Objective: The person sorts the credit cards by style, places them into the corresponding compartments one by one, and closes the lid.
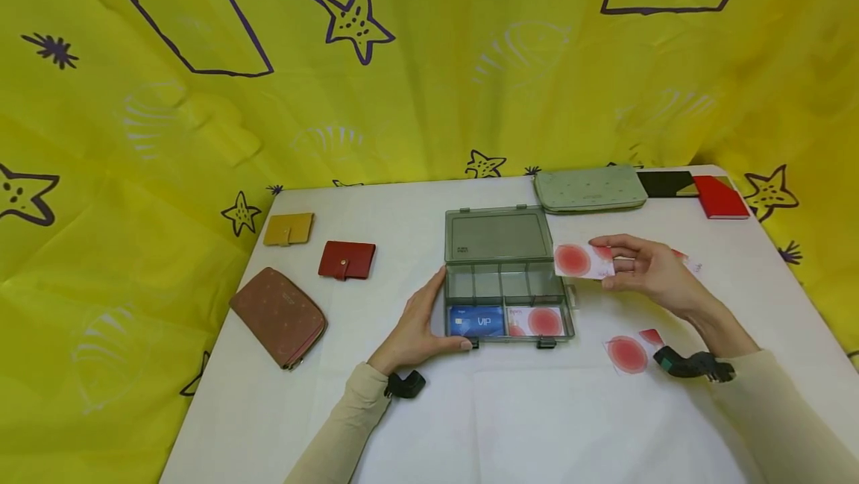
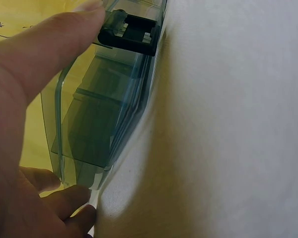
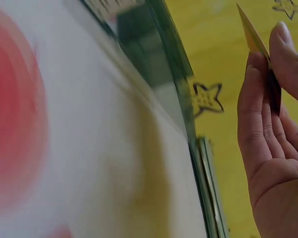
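Observation:
A translucent grey-green compartment box (image 1: 498, 235) lies on the table with its lid folded back. My left hand (image 1: 414, 329) holds its near left corner, fingers along the left side and thumb across the front by a black latch (image 2: 134, 34). In the front row sit a blue VIP card (image 1: 477, 322) and, to its right, a white card with a red circle (image 1: 537, 322). My right hand (image 1: 654, 275) pinches another white card with a red circle (image 1: 573, 261) between thumb and fingers, just right of the box. The back compartments (image 1: 473, 283) show no cards.
Another red-circle card (image 1: 627, 355) lies beneath my right wrist; one more (image 1: 691, 263) is partly hidden behind that hand. Leftward are a yellow card holder (image 1: 288, 230), a red one (image 1: 346, 260) and a brown wallet (image 1: 278, 318). A green wallet (image 1: 590, 189) lies behind the box.

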